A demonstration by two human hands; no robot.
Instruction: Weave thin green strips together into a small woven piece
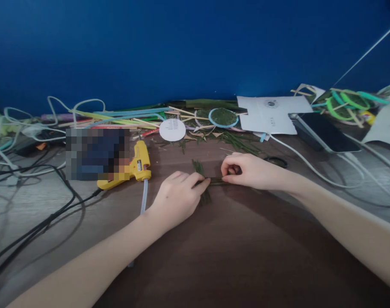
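Observation:
My left hand (178, 197) rests on the brown table (233, 256), its fingers closed in a pinch on a bundle of thin green leaf strips (199, 171). My right hand (249, 171) is just to the right, fingers curled and pinching a crosswise green strip (217, 181) that runs between both hands. The strips lie flat on the table where the two hands meet.
A yellow glue gun (139, 164) with a clear glue stick lies left of my left hand. Cables (37, 222) sprawl at the left. Behind are coloured straws (124, 117), a white round disc (172, 129), a leaf-filled ring (223, 117), white paper (268, 113), a phone (325, 131) and green rings (345, 105).

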